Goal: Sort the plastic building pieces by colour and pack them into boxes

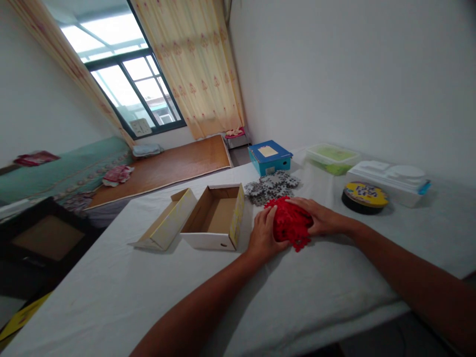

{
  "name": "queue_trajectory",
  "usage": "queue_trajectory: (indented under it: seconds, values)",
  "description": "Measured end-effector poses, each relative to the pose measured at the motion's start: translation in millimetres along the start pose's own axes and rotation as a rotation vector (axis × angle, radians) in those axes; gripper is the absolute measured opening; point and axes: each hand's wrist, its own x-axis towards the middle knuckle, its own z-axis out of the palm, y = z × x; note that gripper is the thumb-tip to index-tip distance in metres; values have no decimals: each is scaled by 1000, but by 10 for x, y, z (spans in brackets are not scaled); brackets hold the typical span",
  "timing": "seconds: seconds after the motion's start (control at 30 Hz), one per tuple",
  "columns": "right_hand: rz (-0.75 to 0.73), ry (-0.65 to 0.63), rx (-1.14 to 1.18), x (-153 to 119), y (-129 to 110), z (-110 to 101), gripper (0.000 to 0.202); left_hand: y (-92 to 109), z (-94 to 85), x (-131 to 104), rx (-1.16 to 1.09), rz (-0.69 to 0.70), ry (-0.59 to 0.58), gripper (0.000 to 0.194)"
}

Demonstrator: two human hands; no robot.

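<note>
A heap of red snowflake-shaped plastic pieces (290, 223) lies on the white-covered table, between both my hands. My left hand (265, 233) curls around its left side, fingers over the top edge. From the right, my right hand (316, 215) cups the same heap with its fingers bent over it. Just behind the red heap is a pile of grey snowflake-shaped pieces (273, 187). To the left of my hands stands a bare open cardboard box (211, 238), its separate lid (165, 223) tilted on its side beside it.
A blue box (270, 156) stands at the back of the table. Further right are a green-tinted plastic tub (334, 156), a white container (386, 181) and a round black tin with a yellow lid (365, 197). The table (111, 292) ends on the left near a dark cabinet (48, 238).
</note>
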Motion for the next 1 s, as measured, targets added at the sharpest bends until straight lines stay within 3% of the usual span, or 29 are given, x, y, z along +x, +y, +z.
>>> queue_trajectory:
  seconds: [0.2,0.33,0.47,0.6,0.83,1.0]
  values:
    - [60,105,-26,-52,-98,139,97,-7,15,4,-13,28,6,98]
    - [87,152,-2,-66,-156,181,82,-11,13,19,-22,48,-2,96]
    - [102,216,102,-68,-189,166,66,-18,11,98,-54,50,-4,93]
    - [146,258,309,-55,-209,136,72,-12,-11,211,-111,39,19,90]
    - [210,169,355,6,-350,-57,76,14,-72,292,-132,55,39,85]
    - [183,137,322,212,-594,-347,74,103,-311,393,-148,80,88,83]
